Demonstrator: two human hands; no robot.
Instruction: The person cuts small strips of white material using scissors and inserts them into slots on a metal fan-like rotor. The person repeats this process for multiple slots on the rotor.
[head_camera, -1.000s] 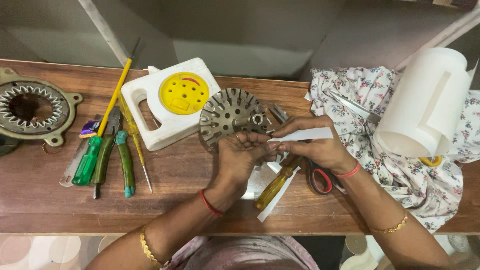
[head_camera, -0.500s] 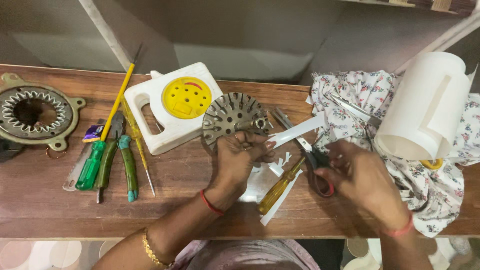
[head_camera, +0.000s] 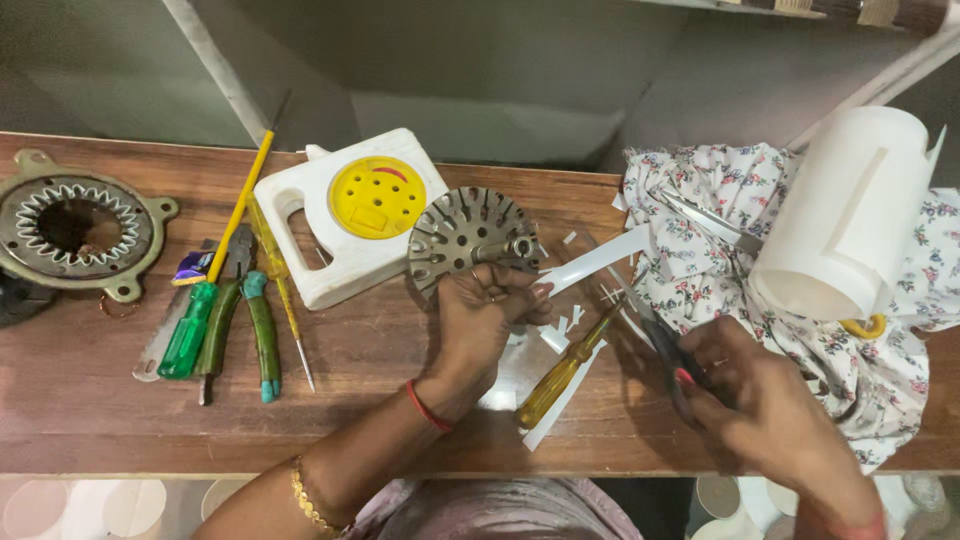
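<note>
**Q:** Hands first, from the head camera: what are they doing?

**Me:** I'm clamping my left hand (head_camera: 483, 318) on the slotted metal disc (head_camera: 468, 238), fingers closed round its lower edge at six o'clock, holding it up over the middle of the wooden bench (head_camera: 90, 420). A white paper strip (head_camera: 598, 262) is sticking out at three o'clock. My right hand (head_camera: 752, 400) is closing on the scissors (head_camera: 668, 345) near the floral cloth (head_camera: 700, 270).

**Q:** How is the disc handling?

**Me:** I'm judging it stiff, fairly heavy and sharp at the slots, so I'm gripping the rim. The strip is looking light and easily creased.

**Q:** Anything around it?

**Me:** A yellow-handled screwdriver (head_camera: 560, 375) is lying at five o'clock, a white and yellow case (head_camera: 350, 225) at nine.
</note>
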